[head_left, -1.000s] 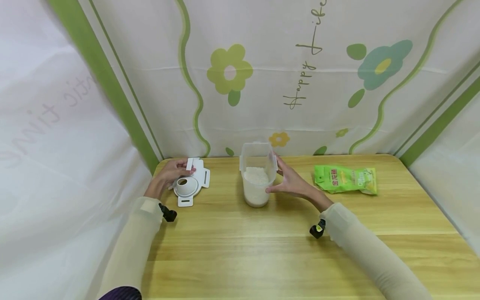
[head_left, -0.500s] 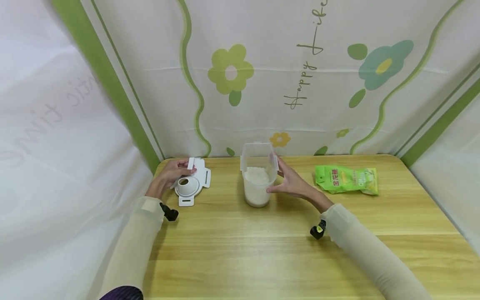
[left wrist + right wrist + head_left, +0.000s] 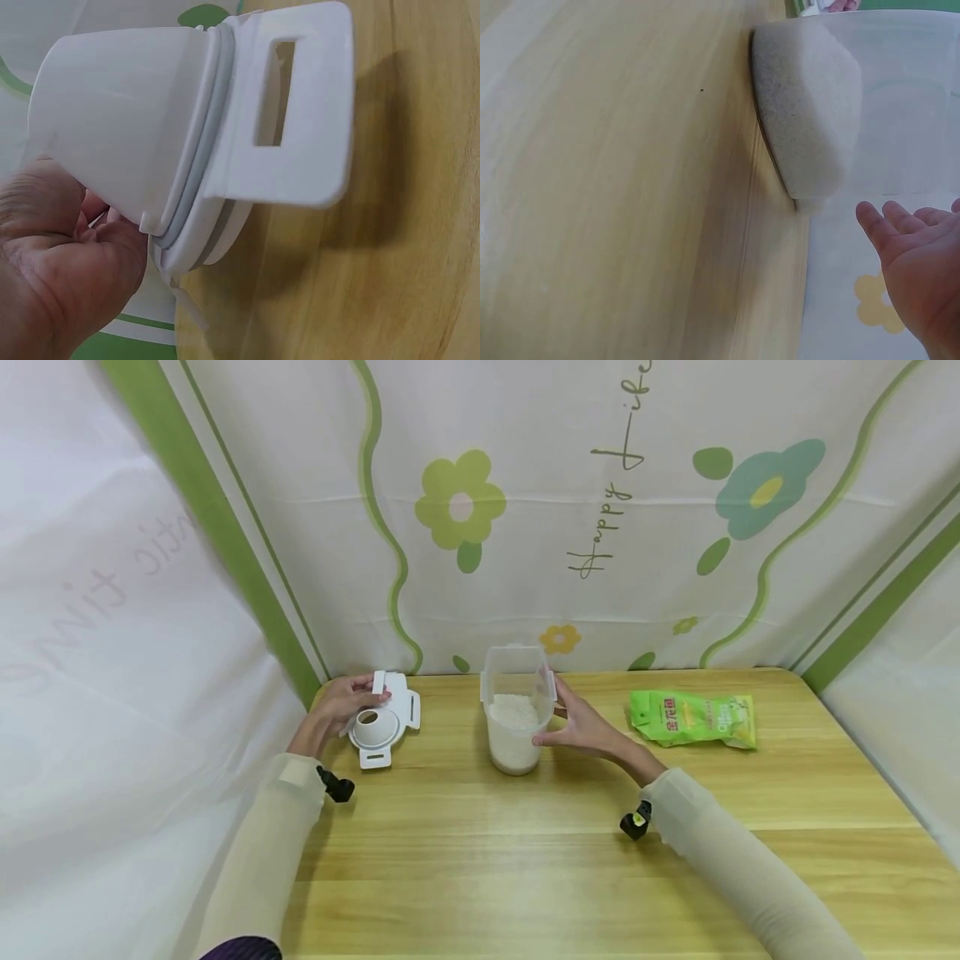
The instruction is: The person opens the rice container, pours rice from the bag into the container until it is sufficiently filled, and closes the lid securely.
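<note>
My left hand (image 3: 343,703) grips a white plastic lid (image 3: 390,724) by its left side; it has a cone-shaped spout and slotted side flaps. In the left wrist view, the lid's slotted flap (image 3: 307,112) casts a shadow on the table, and the fingers are partly hidden behind the spout. A tall clear container (image 3: 513,714) stands upright and uncovered at the table's back, partly filled with white rice-like grains (image 3: 810,105). My right hand (image 3: 585,722) is at its right side, thumb near the front, fingers spread along the wall. Those fingers look fairly straight in the right wrist view.
A green and yellow packet (image 3: 693,718) lies on the wooden table (image 3: 510,860) to the right of the container. A white curtain (image 3: 300,468) with printed flowers hangs close behind the table and along both sides.
The lid in my left hand has turned and risen slightly, its front flap shifting a little. My right hand and the container stay where they were.
</note>
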{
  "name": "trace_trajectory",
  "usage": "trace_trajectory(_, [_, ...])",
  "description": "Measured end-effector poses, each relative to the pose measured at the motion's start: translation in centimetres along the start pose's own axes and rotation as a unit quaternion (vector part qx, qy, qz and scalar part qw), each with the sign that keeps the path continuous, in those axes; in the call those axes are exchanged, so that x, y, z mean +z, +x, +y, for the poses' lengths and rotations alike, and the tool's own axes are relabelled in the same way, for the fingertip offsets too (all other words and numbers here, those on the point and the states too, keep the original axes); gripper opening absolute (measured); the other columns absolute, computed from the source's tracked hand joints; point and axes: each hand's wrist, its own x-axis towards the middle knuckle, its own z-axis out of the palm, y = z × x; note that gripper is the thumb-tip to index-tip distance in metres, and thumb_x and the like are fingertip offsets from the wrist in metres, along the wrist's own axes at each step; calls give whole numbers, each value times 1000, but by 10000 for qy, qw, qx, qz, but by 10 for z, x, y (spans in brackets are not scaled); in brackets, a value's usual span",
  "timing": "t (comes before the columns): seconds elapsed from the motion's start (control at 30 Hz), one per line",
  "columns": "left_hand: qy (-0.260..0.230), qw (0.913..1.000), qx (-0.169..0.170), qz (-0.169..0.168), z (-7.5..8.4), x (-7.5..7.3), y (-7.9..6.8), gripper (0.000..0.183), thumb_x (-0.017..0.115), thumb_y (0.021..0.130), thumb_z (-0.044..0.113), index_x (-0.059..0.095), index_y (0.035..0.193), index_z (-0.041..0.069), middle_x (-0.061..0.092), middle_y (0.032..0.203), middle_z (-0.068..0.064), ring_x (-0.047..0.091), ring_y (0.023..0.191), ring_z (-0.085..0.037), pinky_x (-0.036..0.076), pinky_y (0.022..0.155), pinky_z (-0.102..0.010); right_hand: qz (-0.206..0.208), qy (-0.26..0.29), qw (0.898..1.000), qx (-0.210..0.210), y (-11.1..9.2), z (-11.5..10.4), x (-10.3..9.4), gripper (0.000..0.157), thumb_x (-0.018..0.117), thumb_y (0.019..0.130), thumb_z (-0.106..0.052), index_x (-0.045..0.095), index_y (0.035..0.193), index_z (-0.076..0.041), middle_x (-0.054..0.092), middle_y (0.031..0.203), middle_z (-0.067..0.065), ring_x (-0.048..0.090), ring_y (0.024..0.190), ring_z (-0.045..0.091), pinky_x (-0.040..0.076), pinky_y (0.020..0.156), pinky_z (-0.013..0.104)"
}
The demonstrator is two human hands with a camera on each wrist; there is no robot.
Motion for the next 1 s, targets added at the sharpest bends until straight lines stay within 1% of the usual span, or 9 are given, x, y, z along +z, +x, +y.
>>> trace_trajectory(0.1, [197,9998,-10,50,4,0,-2,75,79,98,15,41,161,2,54,155,-21,63,127,-22,51,103,-20,2,-17,10000,30,0,-1,0,127,92,84,-15,1,172,-15,10,177,17,25,158,46,36,119,64])
trace_trajectory(0.2, [228,9997,20,19,9,0,-5,77,79,97,15,39,162,2,56,154,-21,61,133,-27,51,105,-22,-13,-43,10000,65,-1,-1,0,126,92,85,-16,1,172,-16,10,177,17,26,157,47,37,118,64])
trace_trajectory(0.3, [215,9997,142,-35,14,1,-6,76,80,97,14,41,161,1,58,151,-23,65,127,-24,53,100,-20,-37,-57,9999,85,-2,-1,0,125,91,86,-17,0,172,-20,10,177,19,28,156,47,37,118,64])
trace_trajectory(0.43, [347,9988,358,-17,24,3,-9,71,81,97,18,47,157,0,61,146,-24,68,113,-14,54,90,-16,-51,-47,9999,109,-2,-1,-1,126,91,86,-16,0,172,-22,10,177,18,29,156,47,37,119,63])
trace_trajectory(0.5, [342,9985,436,-6,31,4,-11,69,81,96,19,50,155,0,62,145,-24,68,112,-14,54,89,-16,-38,-46,9999,106,-2,-1,-1,126,91,85,-15,0,172,-19,10,177,17,29,156,48,37,119,63])
trace_trajectory(0.63, [300,9980,548,-43,45,9,-16,71,83,95,22,51,155,1,62,145,-23,66,118,-21,54,90,-18,15,-7,10000,77,-2,0,-1,126,91,84,-10,0,172,-17,9,177,18,28,156,47,38,119,62])
trace_trajectory(0.77, [331,9973,648,-13,59,16,-20,72,84,94,25,53,154,2,64,142,-21,66,115,-22,55,87,-20,14,92,9999,54,-1,0,-1,127,91,84,-9,0,172,-19,7,177,19,27,157,46,38,119,60])
trace_trajectory(0.93, [57,9969,784,27,71,24,-23,65,82,95,17,55,151,-1,65,135,-21,69,103,-13,58,85,-21,-10,103,9999,95,-1,-1,-1,126,91,85,-10,0,172,-20,7,177,18,27,157,46,38,119,60])
trace_trajectory(1.0, [-76,9967,807,52,75,26,-24,64,82,95,14,55,151,-2,65,134,-20,70,101,-11,58,85,-20,-11,96,9999,118,-1,0,0,126,91,85,-10,0,172,-19,7,177,17,27,157,46,38,119,60])
